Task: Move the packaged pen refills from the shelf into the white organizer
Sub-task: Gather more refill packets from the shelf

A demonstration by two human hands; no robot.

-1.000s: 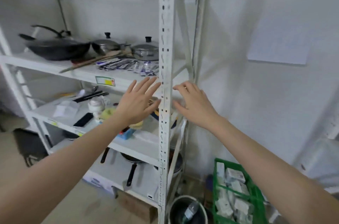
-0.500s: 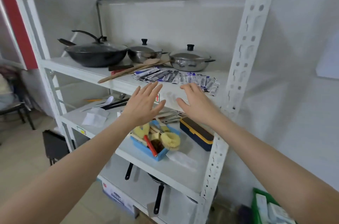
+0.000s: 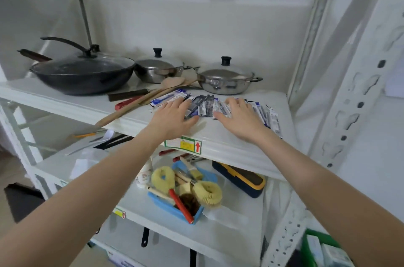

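Several packaged pen refills (image 3: pixel 205 104), in clear and blue-white wrappers, lie spread in a row on the white shelf (image 3: pixel 229 135) in front of the pots. My left hand (image 3: pixel 172 115) rests flat on the left end of the row, fingers apart. My right hand (image 3: pixel 238 116) lies flat on the right part of the row, fingers spread over the packets. Neither hand has closed on a packet. No white organizer is in view.
A black wok (image 3: pixel 80 72) and two lidded steel pots (image 3: pixel 225 80) stand behind the refills. Wooden spatulas (image 3: pixel 140 102) lie to the left. Below, a blue tray (image 3: pixel 175 201) of brushes and a dark case (image 3: pixel 240 179). A shelf post (image 3: pixel 349 113) rises at right.
The view has swung left and closer to the shelf. Both hands have moved up and forward from in front of the shelf edge onto the row of refills.
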